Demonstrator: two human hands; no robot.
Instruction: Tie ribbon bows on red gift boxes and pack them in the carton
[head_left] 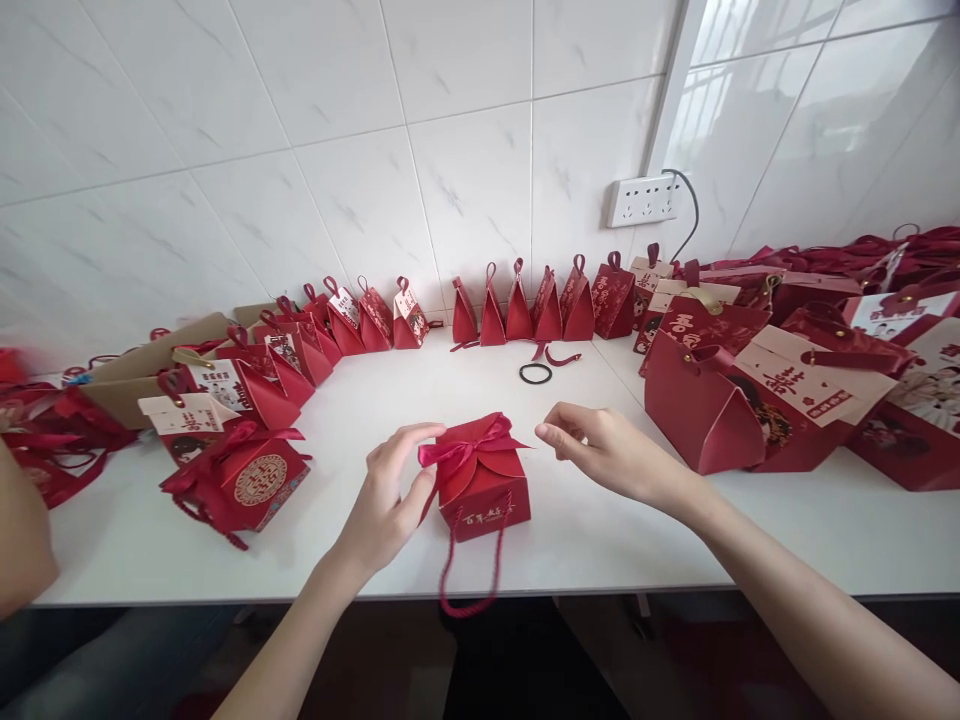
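With both hands raised around it, a small red gift box (480, 505) stands upright at the middle of the worktop (600, 550), close to the front edge, its twisted cord handle (472, 612) looping down over that edge. And look at the top: a shiny ribbon bow (474, 445) sits knotted across the folded flaps! The left hand (386, 500) curves round the box's left side, its grip spread, thumb and forefinger apart beside the bow's left loop; whether they touch the ribbon, I can't tell. Over on the other side, the right hand (611, 450) has its fingers curled in, thumb close to forefinger, just beside the pointed right tail; whether that grip pinches anything, the view doesn't show.

So we look to be at the finishing stage, the bow tied and being neatened. The next move calls for a light touch: steady the box, even out loops and tails, spare the knot. Behind the box lies a black ring (535, 374), with triangular boxes (517, 310) lined up along the wall, and at left, another bow-topped box (259, 480) rests tilted.
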